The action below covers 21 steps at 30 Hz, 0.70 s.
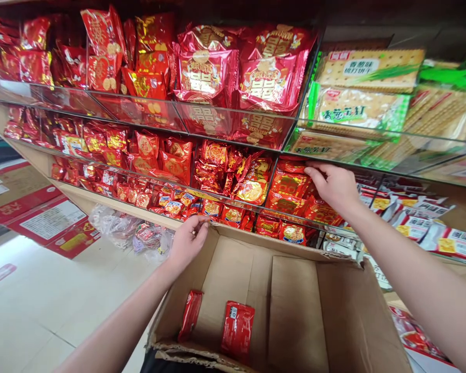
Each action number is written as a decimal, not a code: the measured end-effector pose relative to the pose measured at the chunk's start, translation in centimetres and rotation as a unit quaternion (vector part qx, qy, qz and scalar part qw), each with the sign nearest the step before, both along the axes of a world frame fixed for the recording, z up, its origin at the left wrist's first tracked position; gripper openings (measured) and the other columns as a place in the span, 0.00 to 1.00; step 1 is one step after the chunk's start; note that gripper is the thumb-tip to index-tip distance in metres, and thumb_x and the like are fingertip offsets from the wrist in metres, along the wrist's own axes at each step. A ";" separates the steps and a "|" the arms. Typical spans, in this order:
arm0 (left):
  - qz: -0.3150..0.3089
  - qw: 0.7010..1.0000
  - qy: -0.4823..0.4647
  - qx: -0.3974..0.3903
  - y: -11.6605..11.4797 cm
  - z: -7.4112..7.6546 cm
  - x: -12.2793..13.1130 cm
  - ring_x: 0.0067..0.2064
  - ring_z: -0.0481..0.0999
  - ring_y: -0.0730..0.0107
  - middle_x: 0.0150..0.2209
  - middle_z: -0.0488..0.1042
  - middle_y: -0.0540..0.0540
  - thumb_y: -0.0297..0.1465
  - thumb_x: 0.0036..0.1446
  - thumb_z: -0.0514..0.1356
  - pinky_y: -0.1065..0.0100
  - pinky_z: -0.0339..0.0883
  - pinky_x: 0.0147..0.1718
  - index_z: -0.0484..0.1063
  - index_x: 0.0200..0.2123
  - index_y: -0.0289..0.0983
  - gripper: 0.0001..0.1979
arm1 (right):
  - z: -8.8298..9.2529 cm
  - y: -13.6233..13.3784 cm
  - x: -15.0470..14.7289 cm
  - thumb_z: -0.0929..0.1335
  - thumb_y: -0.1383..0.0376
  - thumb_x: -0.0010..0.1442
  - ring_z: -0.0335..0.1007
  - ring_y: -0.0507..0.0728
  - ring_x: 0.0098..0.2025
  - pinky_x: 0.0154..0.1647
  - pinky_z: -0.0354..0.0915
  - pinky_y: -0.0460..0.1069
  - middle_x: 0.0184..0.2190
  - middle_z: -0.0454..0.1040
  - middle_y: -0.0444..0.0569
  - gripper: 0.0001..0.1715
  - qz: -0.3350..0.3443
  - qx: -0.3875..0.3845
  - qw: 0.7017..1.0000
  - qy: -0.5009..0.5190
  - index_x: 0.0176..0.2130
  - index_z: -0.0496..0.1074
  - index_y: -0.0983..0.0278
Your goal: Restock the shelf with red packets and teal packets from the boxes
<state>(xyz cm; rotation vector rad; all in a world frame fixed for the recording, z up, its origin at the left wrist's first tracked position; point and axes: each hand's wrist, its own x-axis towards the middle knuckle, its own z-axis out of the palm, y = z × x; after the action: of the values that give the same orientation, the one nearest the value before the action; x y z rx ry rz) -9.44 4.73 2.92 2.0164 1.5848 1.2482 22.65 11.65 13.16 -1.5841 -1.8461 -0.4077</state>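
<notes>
My left hand (189, 237) is closed at the far left corner of an open cardboard box (295, 305), thumb and fingers pinched at its rim. Two red snack packets lie on the box's bottom: one packet (238, 327) flat, the other packet (190, 313) leaning by the left wall. My right hand (336, 189) reaches into a middle-shelf compartment of red and gold packets (289, 182). Its thumb and forefinger pinch the edge of a red packet (292, 166) on top of the pile; the other fingers are curled.
Larger red biscuit packs (204, 72) and green-edged cracker packs (367, 70) fill the upper shelf behind clear plastic fronts. White packets (411, 223) sit at right. Plastic bags (118, 225) and red-brown cartons (54, 223) stand on the tiled floor at left.
</notes>
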 end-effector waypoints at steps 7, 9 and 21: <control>-0.257 0.947 0.088 0.174 1.4 8.1 7.4 0.57 0.56 0.67 0.56 0.58 0.40 0.31 0.57 0.48 0.61 0.51 0.54 0.57 0.52 0.35 0.19 | -0.4 -0.3 -0.2 0.60 0.59 0.56 0.70 0.59 0.39 0.39 0.62 0.50 0.38 0.75 0.50 0.18 0.011 0.026 1.000 -0.006 0.41 0.72 0.63; -0.292 0.931 0.114 0.188 3.5 10.7 10.7 0.58 0.55 0.67 0.56 0.58 0.39 0.34 0.58 0.45 0.62 0.50 0.55 0.57 0.52 0.33 0.20 | -0.5 -0.2 -0.2 0.60 0.59 0.56 0.70 0.59 0.38 0.39 0.61 0.50 0.38 0.75 0.50 0.18 0.010 0.029 1.000 -0.007 0.41 0.72 0.63; -0.274 0.895 0.351 -0.027 11.0 15.0 20.2 0.50 0.66 0.57 0.47 0.69 0.38 0.40 0.58 0.37 0.59 0.57 0.47 0.67 0.44 0.28 0.27 | -1.7 -2.3 1.5 0.58 0.57 0.58 0.62 0.59 0.41 0.41 0.58 0.52 0.36 0.74 0.50 0.20 0.015 0.053 0.998 0.005 0.42 0.71 0.61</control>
<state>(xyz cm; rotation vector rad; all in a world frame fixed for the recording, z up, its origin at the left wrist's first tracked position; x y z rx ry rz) 10.73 15.72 17.94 2.7762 1.0892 0.2643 24.15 9.35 11.48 -1.4845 -1.8083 -0.4752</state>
